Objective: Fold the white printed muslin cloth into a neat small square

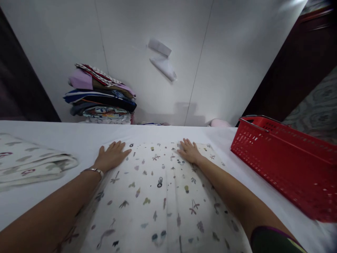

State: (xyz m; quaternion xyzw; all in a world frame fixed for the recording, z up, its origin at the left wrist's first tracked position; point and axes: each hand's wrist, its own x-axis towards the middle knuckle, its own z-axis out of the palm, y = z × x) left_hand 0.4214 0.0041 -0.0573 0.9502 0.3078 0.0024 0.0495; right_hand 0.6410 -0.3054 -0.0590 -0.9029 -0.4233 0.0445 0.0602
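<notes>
Currently, a pale printed cloth (142,211) is lying spread over the middle of the table (86,135), its far hem running just short of the table's far edge and its near part passing out of view below. The left hand (110,155) is resting at the cloth's far left corner, lying across the side edge, while the right hand (190,151) is resting on the far hem, a little in from the cloth's far right corner. Neither grip is holding anything: both are unclosed, palms down, fingers apart.

The person seems to be pressing the fabric flat. For a good result, both palms should be bearing down evenly, with strokes going outward from the lengthwise lines near the middle, so that wrinkles are leaving at the edges rather than bunching. The left palm would be working better lying farther onto the fabric, and the bracelet (94,170) on that wrist should be riding clear of it.

Toward the table's left side a folded cloth (31,165) is lying; a red basket (284,158) is standing along the right, one end nearing the far right corner. A clothes stack (102,95) is rising by the far edge, though whether the table is bearing it is staying unclear.
</notes>
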